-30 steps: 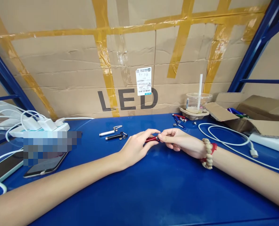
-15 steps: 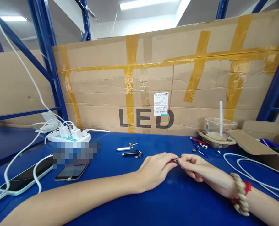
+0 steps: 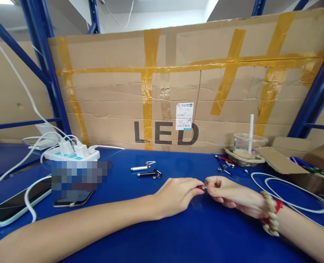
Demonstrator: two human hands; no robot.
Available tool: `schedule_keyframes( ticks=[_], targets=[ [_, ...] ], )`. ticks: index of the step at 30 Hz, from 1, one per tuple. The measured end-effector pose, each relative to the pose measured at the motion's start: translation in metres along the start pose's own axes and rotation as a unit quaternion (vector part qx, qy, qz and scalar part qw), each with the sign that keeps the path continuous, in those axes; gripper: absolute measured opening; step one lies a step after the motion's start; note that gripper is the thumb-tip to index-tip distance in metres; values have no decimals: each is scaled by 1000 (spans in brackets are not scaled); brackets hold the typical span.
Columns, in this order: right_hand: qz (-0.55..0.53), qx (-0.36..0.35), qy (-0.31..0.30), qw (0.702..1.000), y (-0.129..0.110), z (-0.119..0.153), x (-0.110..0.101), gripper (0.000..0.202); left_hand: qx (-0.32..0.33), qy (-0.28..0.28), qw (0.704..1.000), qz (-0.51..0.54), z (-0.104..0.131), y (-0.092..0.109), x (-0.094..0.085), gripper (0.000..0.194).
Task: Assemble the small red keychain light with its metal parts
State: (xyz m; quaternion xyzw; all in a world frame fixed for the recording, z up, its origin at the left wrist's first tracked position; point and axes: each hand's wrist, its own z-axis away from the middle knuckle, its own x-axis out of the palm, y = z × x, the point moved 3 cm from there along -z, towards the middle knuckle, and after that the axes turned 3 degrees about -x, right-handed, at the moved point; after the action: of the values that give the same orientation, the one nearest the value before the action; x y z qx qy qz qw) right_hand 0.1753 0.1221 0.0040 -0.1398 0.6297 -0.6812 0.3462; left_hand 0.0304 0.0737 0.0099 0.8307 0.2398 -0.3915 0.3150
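My left hand (image 3: 174,195) is closed in a pinch around a small red metal tube (image 3: 199,187), which looks like a keychain flashlight; most of it is hidden by the fingers. At its silvery end, my right hand (image 3: 223,190) has its fingers curled and thumb pressed in, pinching something too small to make out. Beyond the left hand lie a silver keychain flashlight (image 3: 139,168) and a black keychain flashlight (image 3: 146,174), each with a metal clip. Past the right hand is a small pile of red and blue keychain pieces (image 3: 226,166).
A power strip (image 3: 71,156) with plugs and white cables stands at the left, near two phones (image 3: 74,199). A plastic cup with a straw (image 3: 250,144) rests in a tray at the back right. Beside it are an open cardboard box (image 3: 301,179) and a coiled white cable (image 3: 290,199).
The camera view has shifted slightly, moving the scene left and up in the picture. Both hands stay together at the red tube, with the right fingers turned a little at its silvery end.
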Motion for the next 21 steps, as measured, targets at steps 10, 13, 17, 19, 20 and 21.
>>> schedule_keyframes(
  ticks=[10, 13, 17, 19, 20, 21],
  targets=[
    [-7, -22, 35, 999, 0, 1, 1, 42, -23, -5, 999, 44, -3, -3, 1, 22],
    [-10, -24, 59, 998, 0, 0, 0, 42, -59, -15, 997, 56, -4, -6, 2, 23],
    [-5, -36, 72, 997, 2, -2, 1, 41, -80, -3, 995, 64, -6, -9, 3, 22],
    [5, -79, 104, 991, 2, -3, 0, 38, -85, 7, 994, 68, -7, -10, 3, 21],
    [21, -115, 124, 985, 0, -3, -1, 36, -88, 10, 994, 71, -8, -10, 3, 21],
    [47, -159, 145, 975, -3, -2, -2, 34, -90, 12, 993, 76, -8, -11, 3, 20]
  ],
)
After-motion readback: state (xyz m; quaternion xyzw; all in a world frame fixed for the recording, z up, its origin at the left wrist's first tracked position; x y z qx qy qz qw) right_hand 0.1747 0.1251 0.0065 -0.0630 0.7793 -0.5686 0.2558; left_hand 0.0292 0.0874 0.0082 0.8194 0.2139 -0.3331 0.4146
